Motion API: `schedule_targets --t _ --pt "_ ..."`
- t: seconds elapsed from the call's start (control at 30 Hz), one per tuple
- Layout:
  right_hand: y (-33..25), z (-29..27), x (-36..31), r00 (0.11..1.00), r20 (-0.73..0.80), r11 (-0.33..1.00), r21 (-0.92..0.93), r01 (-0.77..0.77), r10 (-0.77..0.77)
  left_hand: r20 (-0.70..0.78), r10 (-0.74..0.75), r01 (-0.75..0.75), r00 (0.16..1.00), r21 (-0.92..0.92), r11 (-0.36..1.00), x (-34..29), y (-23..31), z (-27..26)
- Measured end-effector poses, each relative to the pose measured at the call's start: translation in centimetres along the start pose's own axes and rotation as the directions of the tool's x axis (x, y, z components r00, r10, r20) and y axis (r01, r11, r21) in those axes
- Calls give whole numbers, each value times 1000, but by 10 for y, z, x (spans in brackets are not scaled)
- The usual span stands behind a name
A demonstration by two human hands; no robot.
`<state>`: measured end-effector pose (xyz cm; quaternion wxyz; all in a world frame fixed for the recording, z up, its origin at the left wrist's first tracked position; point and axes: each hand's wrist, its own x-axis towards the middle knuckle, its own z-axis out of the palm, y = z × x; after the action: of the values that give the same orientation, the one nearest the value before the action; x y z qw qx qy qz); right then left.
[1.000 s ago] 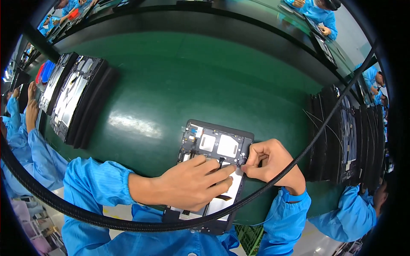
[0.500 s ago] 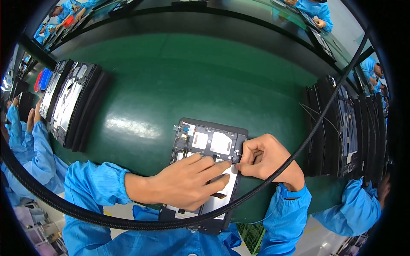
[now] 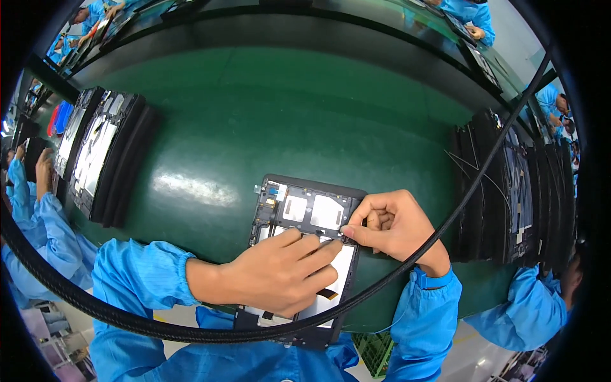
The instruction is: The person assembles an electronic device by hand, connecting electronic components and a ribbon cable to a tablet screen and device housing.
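An opened tablet (image 3: 310, 219) with a black frame, silver plates and small circuit parts lies at the near edge of the green table. My left hand (image 3: 280, 270) rests across its middle, palm down with fingers apart, and hides part of the inside. At the tablet's right edge, my right hand (image 3: 394, 226) pinches with thumb and forefinger, its other fingers curled in. Whatever sits between those fingertips is too small to make out. A short dark ribbon cable (image 3: 328, 293) shows just below my left fingers.
Stacks of opened tablets (image 3: 98, 149) with black foam sheets (image 3: 130, 165) stand at the left; a similar stack (image 3: 519, 191) is at the right. A thick black cable (image 3: 159, 328) sweeps across the front of the view. Co-workers in blue sit left, right and across.
My right hand has moved slightly left and up, its pinch now over the tablet's right edge. The tablet appears a little further left. My left hand stays almost in place.
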<state>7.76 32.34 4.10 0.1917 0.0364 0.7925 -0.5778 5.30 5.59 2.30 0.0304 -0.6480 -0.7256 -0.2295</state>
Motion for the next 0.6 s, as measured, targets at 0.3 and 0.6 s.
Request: schedule_targets --t 0.3,0.6 --pt "9 11 6 991 -83 995 -8 102 -103 -11 4 -3 1000 64 998 1 -1 -3" --pt "10 15 3 984 -139 993 -16 115 -116 -7 15 -15 1000 20 1000 7 -5 -3"
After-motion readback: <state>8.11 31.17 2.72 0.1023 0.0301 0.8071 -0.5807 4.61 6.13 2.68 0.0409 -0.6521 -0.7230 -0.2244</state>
